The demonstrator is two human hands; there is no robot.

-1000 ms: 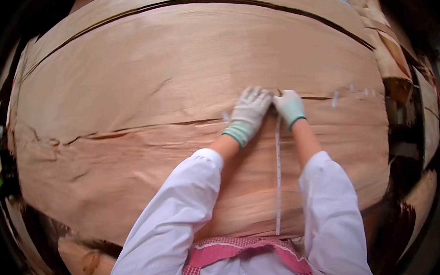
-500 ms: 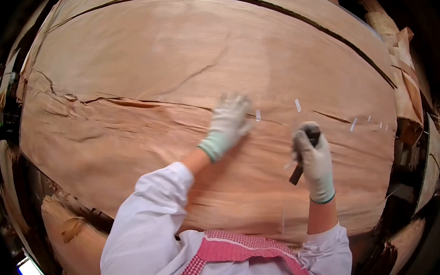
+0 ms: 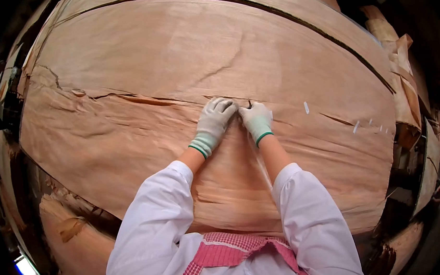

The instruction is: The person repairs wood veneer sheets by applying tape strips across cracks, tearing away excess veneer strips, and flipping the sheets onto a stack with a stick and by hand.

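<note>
A wide, thin sheet of light-brown wood veneer (image 3: 128,46) lies in front of me, with a long ragged split (image 3: 143,99) across it. Near the middle of that split both gloved hands rest close together on the sheet. My left hand (image 3: 213,122) has its fingers curled and drawn together; what is under the fingertips is hidden. Beside it, my right hand (image 3: 256,119) is closed, and only a small dark tip of a hand tool (image 3: 249,104) shows above its fingers. A clear, shiny strip like tape (image 3: 262,168) runs from the right hand down towards my body.
Short white tape pieces (image 3: 306,108) are stuck on the veneer to the right. A dark curved gap (image 3: 293,15) runs along the far side. Rolled veneer (image 3: 405,84) stands at the right, and broken veneer pieces (image 3: 71,229) lie at the lower left.
My right hand has moved left and forward, from the right of the sheet to beside my left hand. The dark tool is now mostly hidden. My left hand has shifted slightly left.
</note>
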